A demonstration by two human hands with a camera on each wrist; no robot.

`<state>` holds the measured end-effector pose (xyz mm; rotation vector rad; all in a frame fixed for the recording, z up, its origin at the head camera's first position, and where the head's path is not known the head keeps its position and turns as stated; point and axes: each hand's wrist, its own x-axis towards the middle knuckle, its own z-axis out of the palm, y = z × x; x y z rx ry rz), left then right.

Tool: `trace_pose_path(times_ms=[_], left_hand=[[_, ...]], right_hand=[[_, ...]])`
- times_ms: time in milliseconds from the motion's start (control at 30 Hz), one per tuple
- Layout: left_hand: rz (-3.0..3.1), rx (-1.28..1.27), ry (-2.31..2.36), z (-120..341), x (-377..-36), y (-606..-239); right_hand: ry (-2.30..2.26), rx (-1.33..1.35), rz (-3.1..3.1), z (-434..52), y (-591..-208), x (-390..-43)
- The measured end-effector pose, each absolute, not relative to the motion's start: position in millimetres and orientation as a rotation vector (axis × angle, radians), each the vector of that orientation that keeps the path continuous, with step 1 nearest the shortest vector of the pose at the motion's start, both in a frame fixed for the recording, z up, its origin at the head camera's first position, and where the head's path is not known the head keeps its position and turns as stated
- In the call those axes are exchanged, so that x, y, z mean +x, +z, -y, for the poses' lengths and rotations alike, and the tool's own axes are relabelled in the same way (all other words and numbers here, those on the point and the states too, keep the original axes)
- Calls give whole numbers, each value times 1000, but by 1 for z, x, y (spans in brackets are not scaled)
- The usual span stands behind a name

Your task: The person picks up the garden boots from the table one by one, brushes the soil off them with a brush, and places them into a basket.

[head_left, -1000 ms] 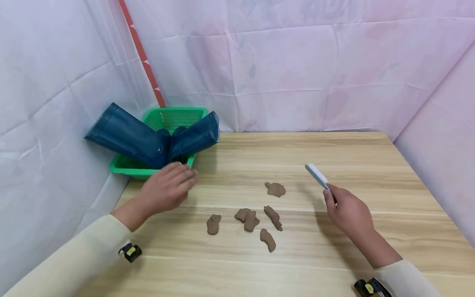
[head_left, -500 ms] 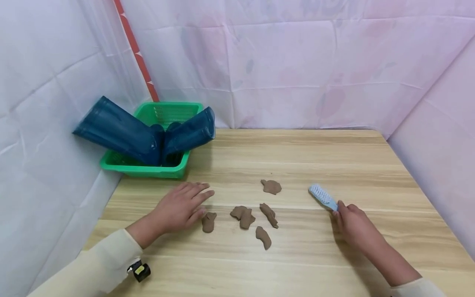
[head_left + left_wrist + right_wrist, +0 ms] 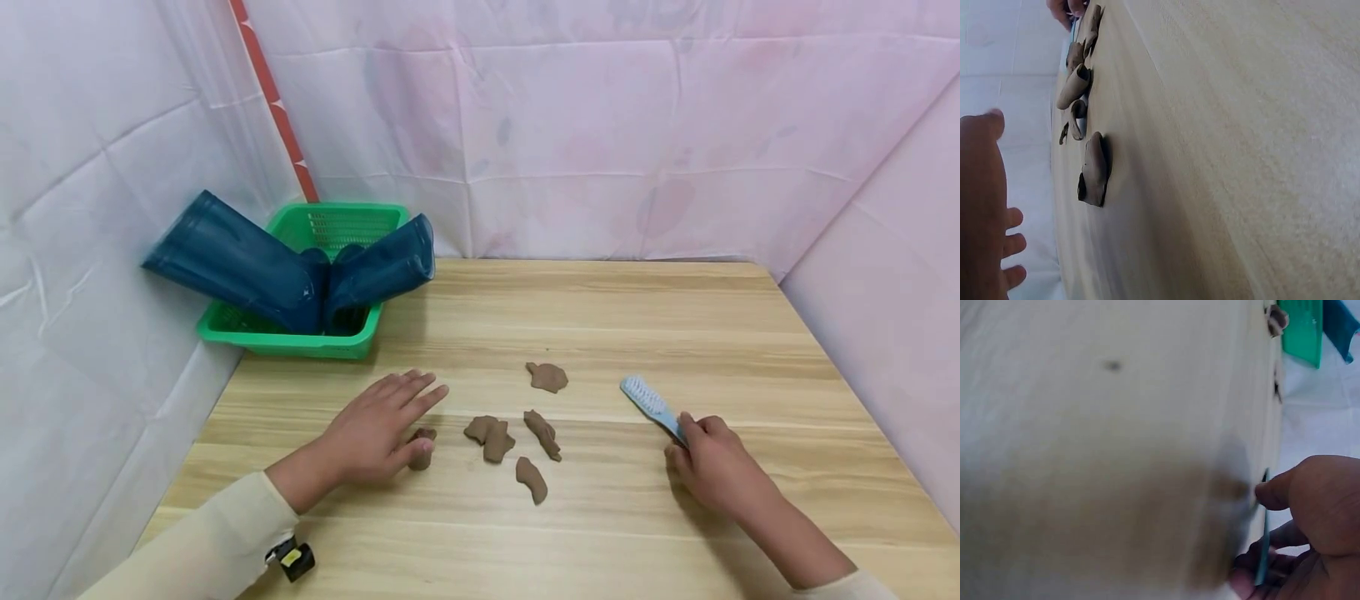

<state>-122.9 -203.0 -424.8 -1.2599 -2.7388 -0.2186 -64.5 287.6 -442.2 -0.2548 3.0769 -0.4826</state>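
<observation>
Right now I am laying my left hand (image 3: 371, 433) flat on the wooden surface (image 3: 600, 317), fingers released, thumb touching the nearest brown clay piece (image 3: 422, 446). My right hand (image 3: 712, 467) is gripping the pale blue brush (image 3: 649, 402) by its handle. No writing is readable anywhere.
</observation>
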Motion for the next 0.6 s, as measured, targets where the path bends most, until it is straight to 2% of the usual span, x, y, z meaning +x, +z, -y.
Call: trace_pose_path(times_ms=[200,600], left_hand=[[2780,-1226,-160,201,-121,-417],[2792,-1187,-6,198,-132,-392]], right_hand=[[-446,-246,-3016,-287,-422,-64],[-417,-545,-3065,-267,-386,-84]])
